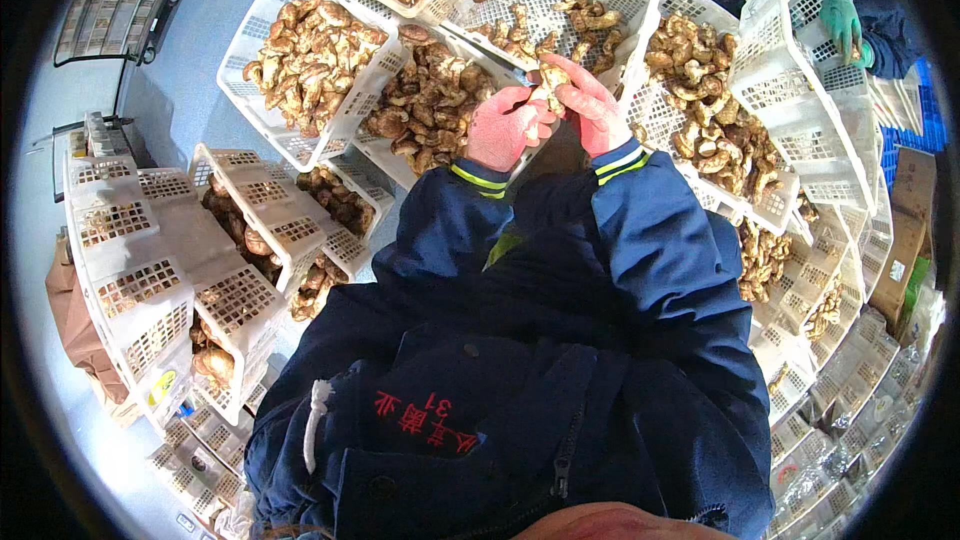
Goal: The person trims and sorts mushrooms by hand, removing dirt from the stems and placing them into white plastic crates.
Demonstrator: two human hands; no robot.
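Note:
Between the fingertips of both hands is a pale brown mushroom (547,88), held up over the near edge of the crates. My left hand (503,128) pinches it from the left side. From the right, my right hand (592,110) grips it with thumb and fingers. Below and left of the hands, a white perforated crate (385,162) is heaped with brown mushrooms (425,100). Just beyond them stands another white crate (455,2), its mesh bottom showing among scattered mushrooms (590,20). A crate of mushrooms (715,110) sits to the right of my right hand.
More mushrooms fill a crate (235,80) at the far left. Stacked crates (135,260) rise at left, and a tilted crate (800,90) stands at right. A co-worker's green-gloved hand (842,20) shows at the far right. Cardboard (900,230) lies along the right side.

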